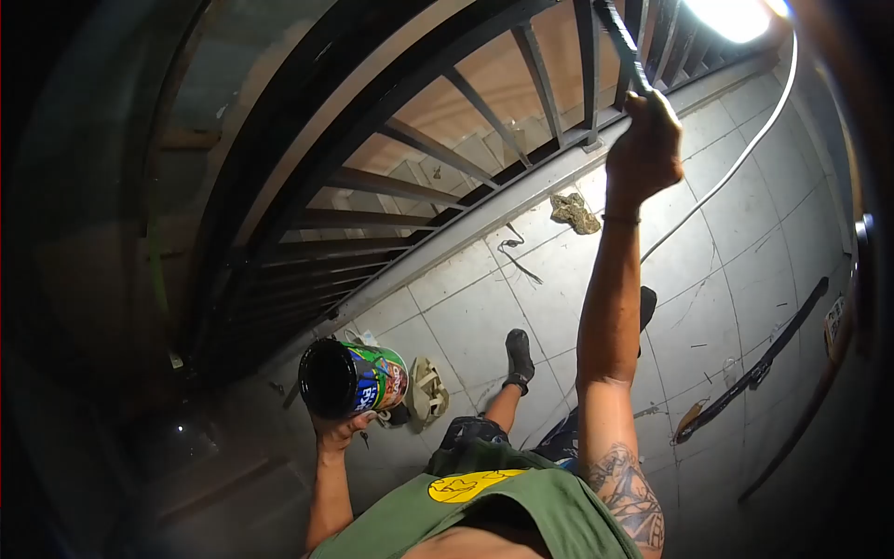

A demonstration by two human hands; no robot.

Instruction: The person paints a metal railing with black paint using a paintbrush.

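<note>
My left hand [340, 430] supports a paint can [375, 377] from below, its fingers against the can's side. The can has a colourful label, and its open, black-coated mouth is tilted toward the camera. Stretched far forward, my right hand [644, 154] is closed around a dark paintbrush [626, 47]. The brush reaches up against the bars of a black metal railing [535, 79], and its far end is cut off at the top of the view. Between that hand and the floor there is a gap.
A bright lamp [736, 14] shines at top right, its white cable [745, 154] running over the tiled floor [694, 307]. A crumpled rag [575, 213] and some dark string [517, 250] lie near the railing's base. Shoes [426, 393] stand below the can. A long dark strip [754, 368] lies at right.
</note>
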